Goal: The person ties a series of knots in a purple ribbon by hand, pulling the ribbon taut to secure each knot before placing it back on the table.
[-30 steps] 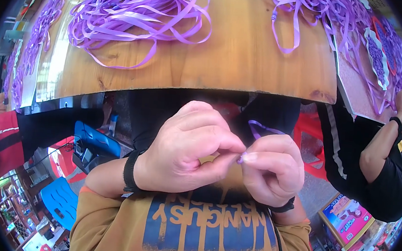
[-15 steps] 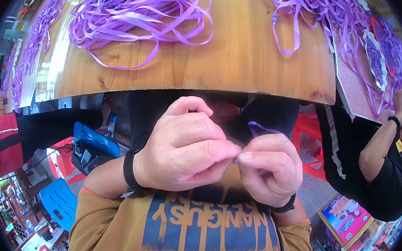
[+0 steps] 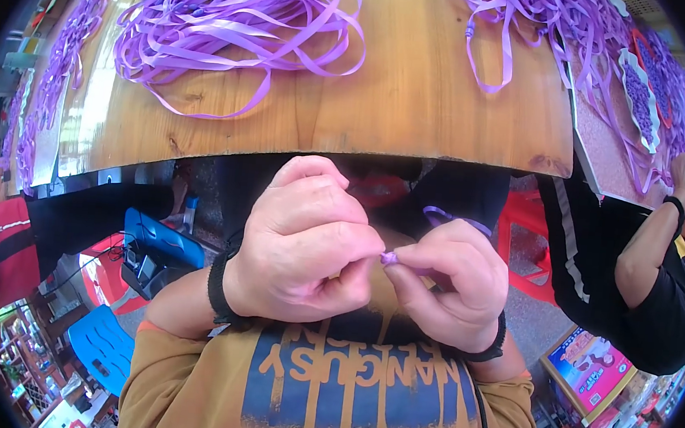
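Note:
Over my lap, below the table's edge, my left hand (image 3: 303,247) and my right hand (image 3: 458,285) face each other, both with curled fingers. A small purple lump (image 3: 388,258), part of a purple ribbon (image 3: 450,218), shows between their fingertips. My right thumb and forefinger pinch it from one side, and the tips of my left fingers press against it from the other. Whether the lump is a knot or a bead cannot be made out. Behind my right hand the ribbon makes a small loop; the rest of it is hidden.
A heap of purple ribbons (image 3: 236,33) lies on the wooden table (image 3: 367,122). More ribbons (image 3: 531,10) spread at the far right, near a tray of small purple pieces (image 3: 639,105). One co-worker's arm (image 3: 654,241) is at the right, another person's red sleeve (image 3: 10,246) at the left.
Both hands have shifted slightly left, and their fingertips have parted a little. The small purple lump between them now shows more plainly.

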{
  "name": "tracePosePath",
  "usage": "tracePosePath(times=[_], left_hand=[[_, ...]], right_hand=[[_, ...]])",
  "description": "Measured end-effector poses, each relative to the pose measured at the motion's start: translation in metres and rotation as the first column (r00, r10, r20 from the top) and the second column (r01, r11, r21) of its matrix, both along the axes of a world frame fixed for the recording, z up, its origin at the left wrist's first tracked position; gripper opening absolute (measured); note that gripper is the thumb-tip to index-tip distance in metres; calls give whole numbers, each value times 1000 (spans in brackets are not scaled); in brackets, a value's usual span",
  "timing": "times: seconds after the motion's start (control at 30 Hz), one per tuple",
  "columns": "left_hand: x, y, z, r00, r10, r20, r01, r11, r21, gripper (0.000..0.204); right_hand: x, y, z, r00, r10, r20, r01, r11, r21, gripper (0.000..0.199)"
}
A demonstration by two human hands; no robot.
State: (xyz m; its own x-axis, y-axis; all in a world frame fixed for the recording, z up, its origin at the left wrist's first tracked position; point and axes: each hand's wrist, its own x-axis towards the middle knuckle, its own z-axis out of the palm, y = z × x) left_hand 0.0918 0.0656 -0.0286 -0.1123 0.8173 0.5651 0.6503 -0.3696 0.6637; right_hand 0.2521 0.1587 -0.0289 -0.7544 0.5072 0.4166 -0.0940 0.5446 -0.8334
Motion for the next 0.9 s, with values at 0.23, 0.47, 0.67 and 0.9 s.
tracePosePath(times=[0.23, 0.47, 0.67, 0.9], left_hand=[[0, -1, -4, 1000, -7, -3, 6, 1000, -24, 27], [-10, -2, -8, 1000, 8, 18, -6, 998, -67, 24], [-14, -13, -7, 999, 39, 37, -35, 995, -93, 39], [13, -25, -16, 993, 94, -68, -95, 995, -14, 10]], right_hand=[[2, 4, -3, 998, 43, 47, -46, 997, 55, 22], [-6, 6, 0, 997, -5, 83, 7, 1000, -21, 18], [-3, -5, 4, 970, -78, 229, 84, 996, -17, 11], [16, -20, -2, 936, -31, 351, 100, 979, -180, 11]])
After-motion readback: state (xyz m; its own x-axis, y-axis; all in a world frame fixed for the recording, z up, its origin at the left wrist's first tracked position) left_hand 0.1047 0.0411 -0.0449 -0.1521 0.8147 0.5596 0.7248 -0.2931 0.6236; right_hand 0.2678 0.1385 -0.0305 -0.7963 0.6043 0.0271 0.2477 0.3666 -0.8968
